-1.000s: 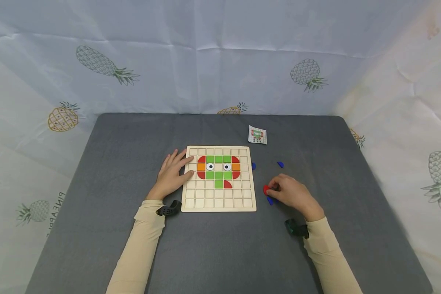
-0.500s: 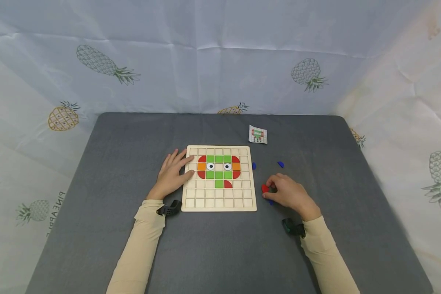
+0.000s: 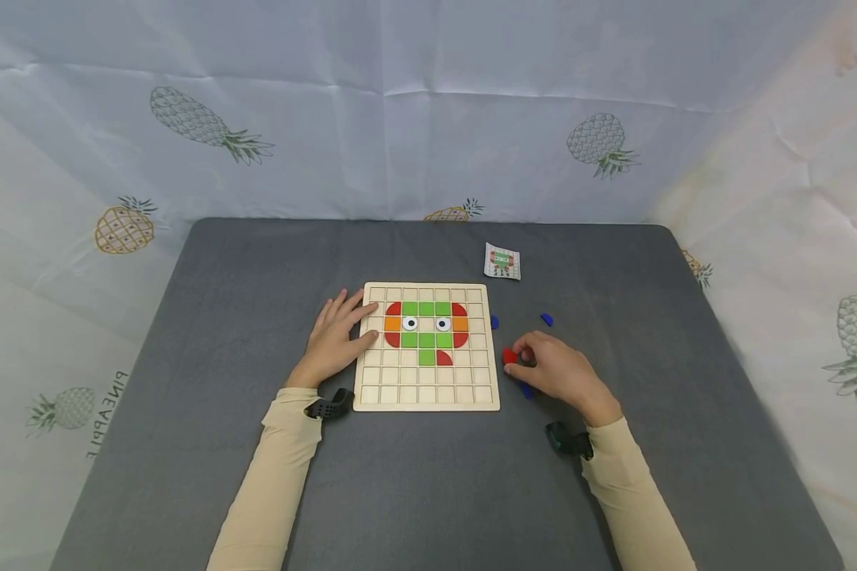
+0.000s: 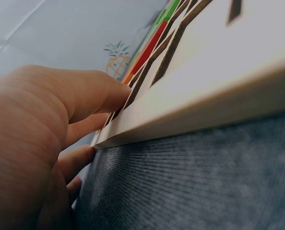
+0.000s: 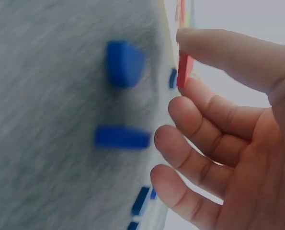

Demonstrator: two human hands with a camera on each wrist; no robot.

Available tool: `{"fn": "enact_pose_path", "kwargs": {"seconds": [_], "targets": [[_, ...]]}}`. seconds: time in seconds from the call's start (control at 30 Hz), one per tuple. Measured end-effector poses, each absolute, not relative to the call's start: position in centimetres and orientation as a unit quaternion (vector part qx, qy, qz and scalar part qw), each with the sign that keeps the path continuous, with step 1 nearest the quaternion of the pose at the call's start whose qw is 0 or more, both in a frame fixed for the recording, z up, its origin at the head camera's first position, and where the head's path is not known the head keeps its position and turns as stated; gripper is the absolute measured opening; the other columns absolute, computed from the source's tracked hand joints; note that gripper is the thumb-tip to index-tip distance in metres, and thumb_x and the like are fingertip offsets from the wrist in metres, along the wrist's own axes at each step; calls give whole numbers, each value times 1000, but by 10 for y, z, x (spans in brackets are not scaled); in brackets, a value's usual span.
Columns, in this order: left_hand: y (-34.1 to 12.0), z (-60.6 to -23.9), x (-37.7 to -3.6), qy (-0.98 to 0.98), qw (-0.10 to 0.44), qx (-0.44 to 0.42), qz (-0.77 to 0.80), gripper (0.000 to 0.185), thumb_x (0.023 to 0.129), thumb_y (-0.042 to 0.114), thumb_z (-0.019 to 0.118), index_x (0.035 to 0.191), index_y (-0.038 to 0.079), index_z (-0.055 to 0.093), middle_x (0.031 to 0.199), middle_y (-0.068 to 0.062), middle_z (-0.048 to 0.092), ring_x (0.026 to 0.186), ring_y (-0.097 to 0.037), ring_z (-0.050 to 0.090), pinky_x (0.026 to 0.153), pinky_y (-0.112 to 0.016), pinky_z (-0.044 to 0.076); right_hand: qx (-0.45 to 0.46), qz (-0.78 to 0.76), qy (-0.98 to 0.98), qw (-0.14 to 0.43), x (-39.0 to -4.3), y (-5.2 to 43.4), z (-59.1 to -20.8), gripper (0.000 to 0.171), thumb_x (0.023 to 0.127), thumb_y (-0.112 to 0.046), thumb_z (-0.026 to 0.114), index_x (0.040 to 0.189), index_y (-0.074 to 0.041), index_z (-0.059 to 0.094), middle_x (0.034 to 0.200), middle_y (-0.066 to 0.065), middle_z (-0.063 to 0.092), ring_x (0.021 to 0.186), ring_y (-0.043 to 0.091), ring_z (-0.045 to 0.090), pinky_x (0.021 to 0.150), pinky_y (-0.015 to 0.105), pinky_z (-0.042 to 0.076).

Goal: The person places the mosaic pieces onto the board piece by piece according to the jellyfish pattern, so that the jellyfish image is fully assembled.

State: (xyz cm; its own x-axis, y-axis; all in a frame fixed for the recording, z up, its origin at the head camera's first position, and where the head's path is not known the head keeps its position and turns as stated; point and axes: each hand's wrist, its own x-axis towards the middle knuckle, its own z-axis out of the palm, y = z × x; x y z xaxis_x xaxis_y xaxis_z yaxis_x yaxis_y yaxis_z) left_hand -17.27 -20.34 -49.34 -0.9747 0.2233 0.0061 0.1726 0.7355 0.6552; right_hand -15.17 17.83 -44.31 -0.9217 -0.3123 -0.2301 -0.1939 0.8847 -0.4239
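Observation:
My left hand (image 3: 332, 339) rests on the left edge of a wooden grid board (image 3: 400, 394), fingers spread. In the left wrist view the thumb lies on top of the rim. Green, red and orange tiles and two eye tiles sit in the grid, with a red quarter-round tile (image 3: 444, 358) lowest on the right. Just right of the board, my right hand (image 3: 563, 371) pinches a red tile (image 5: 184, 69) between thumb and index finger, above the table. Blue pieces (image 5: 125, 64) lie beneath and beside this hand, one partly hidden by it in the head view.
A small picture card (image 3: 502, 262) with a similar pattern lies behind the board. One half-round blue piece (image 3: 546, 319) lies to the right, another blue piece (image 3: 495, 323) against the board's right edge. A grey cloth (image 3: 428, 492) covers the table; a pineapple-print curtain (image 3: 400, 135) hangs behind.
My right hand has shifted slightly left and away from me with the red tile, toward the board. The left hand and the board stay in place.

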Motion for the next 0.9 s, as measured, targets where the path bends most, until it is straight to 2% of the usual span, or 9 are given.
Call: {"fn": "enact_pose_path", "kwargs": {"seconds": [0.2,0.5,0.7,0.9], "targets": [[-204,-493,-173,932,34,105,347,56,97,29,64,151,16,51,168,-11,27,160,-32,6,132,-50,-3,-171,-240,946,135,-155,152,-433,30,90,-32,77,108,-9,68,90,3,60,73,14,51,59,25,43],[-203,-493,-173,930,37,107,349,57,97,28,65,151,16,51,169,-10,26,160,-32,6,132,-50,-2,-242,-209,940,124,-157,97,-429,25,89,-32,76,101,-12,68,88,-1,61,74,11,52,58,23,44],[-202,-493,-173,932,40,102,346,57,96,28,65,151,17,51,169,-9,27,160,-30,6,132,-50,-2,-270,-177,939,116,-160,67,-433,23,89,-37,75,93,-15,68,76,-4,56,66,10,49,49,23,37],[-202,-493,-173,933,39,101,344,57,96,28,65,150,16,52,168,-10,29,160,-31,8,132,-49,-2,-281,-144,942,111,-160,44,-437,25,89,-39,76,96,-15,72,78,-5,60,68,10,50,48,23,42]]}}
